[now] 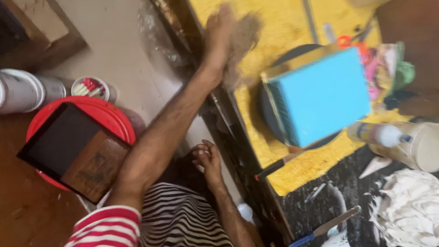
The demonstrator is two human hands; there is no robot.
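My left hand (pixel 218 34) reaches far out over the edge of the table and is closed on a blurred clump of brown fluffy fibre (pixel 242 43), above the yellow cloth (pixel 279 27). My right hand (pixel 208 158) rests low beside the dark table edge (pixel 238 137). Its fingers are loosely curled and hold nothing. A light blue box (pixel 320 96) stands on a dark round plate (pixel 270 116) to the right of the fibre, apart from both hands.
A dark-handled tool (pixel 274 168) lies at the cloth's edge. A white squeeze bottle (pixel 377 134), a white tub (pixel 423 146), crumpled white material (pixel 407 210) and a blue-handled knife (pixel 324 226) sit on the right. On the floor are a red bucket (pixel 105 114) bearing a dark board (pixel 73 151), and white containers (pixel 23 89).
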